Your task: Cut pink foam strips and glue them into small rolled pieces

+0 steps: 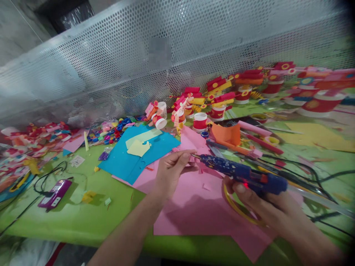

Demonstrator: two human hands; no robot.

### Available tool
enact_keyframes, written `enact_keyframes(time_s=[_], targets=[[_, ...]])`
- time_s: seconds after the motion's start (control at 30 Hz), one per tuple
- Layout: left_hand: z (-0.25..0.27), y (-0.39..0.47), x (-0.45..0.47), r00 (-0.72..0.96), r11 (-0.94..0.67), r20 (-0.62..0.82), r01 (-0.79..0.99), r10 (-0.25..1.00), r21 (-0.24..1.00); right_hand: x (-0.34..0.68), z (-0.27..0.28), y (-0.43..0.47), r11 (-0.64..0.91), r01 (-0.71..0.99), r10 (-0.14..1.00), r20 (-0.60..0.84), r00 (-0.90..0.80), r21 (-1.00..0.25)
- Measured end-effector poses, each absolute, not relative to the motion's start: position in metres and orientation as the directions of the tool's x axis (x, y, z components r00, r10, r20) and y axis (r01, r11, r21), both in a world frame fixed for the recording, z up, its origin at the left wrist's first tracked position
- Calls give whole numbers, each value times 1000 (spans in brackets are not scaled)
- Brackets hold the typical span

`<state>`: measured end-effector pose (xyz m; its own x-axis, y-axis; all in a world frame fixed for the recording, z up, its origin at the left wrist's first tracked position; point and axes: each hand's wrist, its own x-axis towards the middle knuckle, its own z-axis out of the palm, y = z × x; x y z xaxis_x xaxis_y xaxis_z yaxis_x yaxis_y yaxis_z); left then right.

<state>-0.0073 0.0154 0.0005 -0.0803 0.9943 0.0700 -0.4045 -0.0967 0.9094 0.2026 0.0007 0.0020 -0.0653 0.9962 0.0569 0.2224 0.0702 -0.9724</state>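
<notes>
Standing at one o'clock from the left grip (172,169), a red-and-white cup (200,125) hides its inside; right grip (267,207) wraps a blue glue gun (241,169); left's is pressed together beside its nozzle (196,156), hold unclear.

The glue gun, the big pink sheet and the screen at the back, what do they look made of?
Glue gun: probably hard plastic, blue, with pale specks and a metal-looking tip. Pink sheet: matte, smooth and flat with straight cut edges, so likely foam or thick paper. Screen: apparently metal, as its silvery grey surface is pierced with rows of small holes.
</notes>
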Motion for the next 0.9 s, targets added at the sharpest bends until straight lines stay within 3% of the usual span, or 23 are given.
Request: enact_keyframes(time_s=[0.9], targets=[[-1,15,-7,-94,-112,79,-429,992,896,211,-1,2,91,173,992,73,-104,-981]])
